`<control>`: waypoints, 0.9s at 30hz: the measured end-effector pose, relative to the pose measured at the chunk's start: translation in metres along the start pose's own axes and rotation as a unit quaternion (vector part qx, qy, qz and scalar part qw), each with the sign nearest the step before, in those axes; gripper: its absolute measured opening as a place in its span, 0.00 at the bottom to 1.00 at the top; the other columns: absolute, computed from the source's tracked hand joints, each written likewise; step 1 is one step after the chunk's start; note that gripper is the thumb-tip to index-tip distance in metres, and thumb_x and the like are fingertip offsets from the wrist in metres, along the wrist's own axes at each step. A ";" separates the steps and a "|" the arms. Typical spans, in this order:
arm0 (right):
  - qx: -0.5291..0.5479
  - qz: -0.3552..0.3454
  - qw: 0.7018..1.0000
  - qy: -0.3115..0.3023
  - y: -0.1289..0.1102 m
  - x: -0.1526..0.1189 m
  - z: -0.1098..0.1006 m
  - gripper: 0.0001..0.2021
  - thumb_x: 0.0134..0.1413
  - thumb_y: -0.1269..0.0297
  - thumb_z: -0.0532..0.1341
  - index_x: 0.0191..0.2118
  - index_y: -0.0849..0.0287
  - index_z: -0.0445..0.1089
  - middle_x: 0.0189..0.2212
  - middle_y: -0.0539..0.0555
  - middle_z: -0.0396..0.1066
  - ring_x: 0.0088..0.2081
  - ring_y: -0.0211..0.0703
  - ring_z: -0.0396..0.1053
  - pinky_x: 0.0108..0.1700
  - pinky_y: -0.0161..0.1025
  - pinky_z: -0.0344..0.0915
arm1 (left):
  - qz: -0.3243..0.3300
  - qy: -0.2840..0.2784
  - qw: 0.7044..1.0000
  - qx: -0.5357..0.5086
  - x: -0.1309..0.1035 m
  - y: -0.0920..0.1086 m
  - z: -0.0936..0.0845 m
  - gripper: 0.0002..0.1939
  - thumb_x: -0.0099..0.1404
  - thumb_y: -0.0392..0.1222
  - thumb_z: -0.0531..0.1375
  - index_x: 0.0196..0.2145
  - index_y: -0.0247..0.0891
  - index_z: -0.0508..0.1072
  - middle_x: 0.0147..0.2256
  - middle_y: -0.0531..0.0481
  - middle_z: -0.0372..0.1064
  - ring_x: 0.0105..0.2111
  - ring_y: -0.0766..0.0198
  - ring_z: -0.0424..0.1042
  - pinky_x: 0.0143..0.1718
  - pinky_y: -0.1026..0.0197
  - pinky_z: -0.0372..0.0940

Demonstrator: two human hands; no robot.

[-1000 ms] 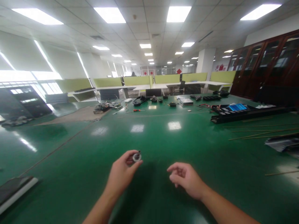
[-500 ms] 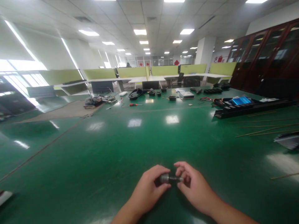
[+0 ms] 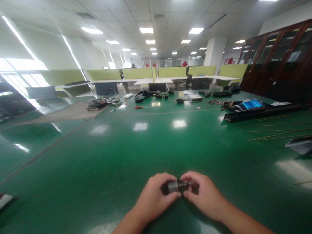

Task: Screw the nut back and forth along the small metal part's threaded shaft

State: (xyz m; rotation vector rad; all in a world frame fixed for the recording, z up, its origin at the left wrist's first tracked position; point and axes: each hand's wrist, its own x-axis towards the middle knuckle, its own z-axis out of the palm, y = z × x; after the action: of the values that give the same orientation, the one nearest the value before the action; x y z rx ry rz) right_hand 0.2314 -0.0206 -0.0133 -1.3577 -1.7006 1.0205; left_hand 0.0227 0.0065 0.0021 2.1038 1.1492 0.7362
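Note:
Low in the view, just above the green tabletop (image 3: 156,152), lies a small grey metal cylinder with a thinner dark shaft (image 3: 173,186), its kind unclear. My left hand (image 3: 157,195) is closed around the thick end, thumb below and fingers above. My right hand (image 3: 202,195) curls its thumb and fingers about the shaft's pale tip at the right. The two hands nearly meet, fingertips close together. Part of the cylinder's left end is hidden in the left palm.
Across the far side lie a red-handled screwdriver (image 3: 140,107), a black bag-like item (image 3: 141,96) and a grey box (image 3: 195,97). A long black channel (image 3: 258,113) and thin rods (image 3: 280,131) are at right. A pale-edged object (image 3: 5,201) sits at lower left.
My right hand has come left toward my left hand, its fingers drawing in around the shaft. More of the grey cylinder now shows between the hands.

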 end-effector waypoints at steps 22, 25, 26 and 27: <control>-0.029 -0.002 1.000 -0.003 -0.006 -0.002 -0.001 0.08 0.51 0.72 0.63 0.36 0.57 0.77 0.32 0.52 0.76 0.35 0.44 0.71 0.38 0.37 0.64 | 0.027 0.029 0.999 -0.009 -0.001 0.000 0.003 0.15 0.54 0.36 0.72 0.40 0.44 0.78 0.38 0.52 0.78 0.40 0.59 0.75 0.44 0.61 0.65; -0.030 -0.004 1.000 -0.003 -0.006 -0.002 -0.001 0.07 0.51 0.72 0.63 0.36 0.57 0.77 0.32 0.51 0.76 0.34 0.43 0.72 0.37 0.36 0.63 | 0.021 0.031 0.999 -0.003 -0.001 0.001 0.003 0.15 0.54 0.36 0.72 0.40 0.44 0.78 0.38 0.53 0.78 0.40 0.59 0.76 0.44 0.60 0.65; -0.030 -0.004 1.000 -0.003 -0.007 -0.002 -0.001 0.07 0.51 0.72 0.63 0.35 0.57 0.77 0.32 0.51 0.76 0.34 0.43 0.72 0.37 0.36 0.63 | 0.019 0.032 0.999 -0.002 -0.001 0.001 0.003 0.15 0.54 0.36 0.72 0.40 0.44 0.78 0.38 0.53 0.78 0.40 0.59 0.76 0.44 0.61 0.65; -0.031 -0.003 1.000 -0.003 -0.007 -0.002 -0.001 0.07 0.51 0.72 0.63 0.35 0.57 0.77 0.32 0.51 0.76 0.34 0.43 0.71 0.37 0.36 0.63 | 0.018 0.032 0.999 -0.001 -0.002 0.001 0.003 0.15 0.54 0.36 0.72 0.40 0.44 0.78 0.38 0.53 0.78 0.40 0.59 0.76 0.44 0.61 0.65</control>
State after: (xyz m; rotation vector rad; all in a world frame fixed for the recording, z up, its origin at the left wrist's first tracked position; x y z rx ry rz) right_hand 0.2298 -0.0236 -0.0068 -1.3897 -1.7527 0.9777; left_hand 0.0250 0.0037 0.0008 2.1172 1.1465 0.8279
